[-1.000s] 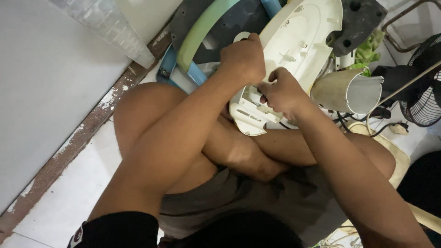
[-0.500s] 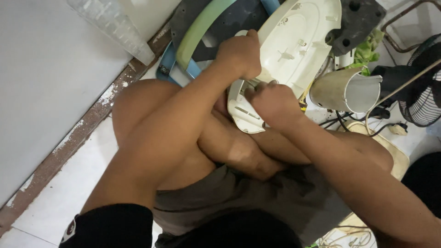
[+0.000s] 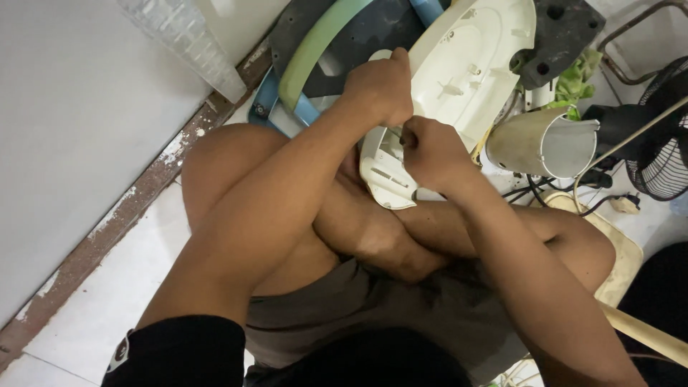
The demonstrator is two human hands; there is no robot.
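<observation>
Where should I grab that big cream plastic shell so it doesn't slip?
Probably the cream plastic shell is best held by its curved outer rim, coming from the left, where the left hand already wraps it; the hollow ribbed inside faces up and offers little to hold.

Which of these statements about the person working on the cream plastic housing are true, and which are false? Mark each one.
1. Both hands are on the cream plastic housing. True.
2. The left hand grips the housing's edge. True.
3. The right hand rests flat on the floor. False: it is closed, against the housing's lower part.
4. A metal cup lies on its side at right. True.
5. The fan guard is bright red. False: it is black.
</observation>
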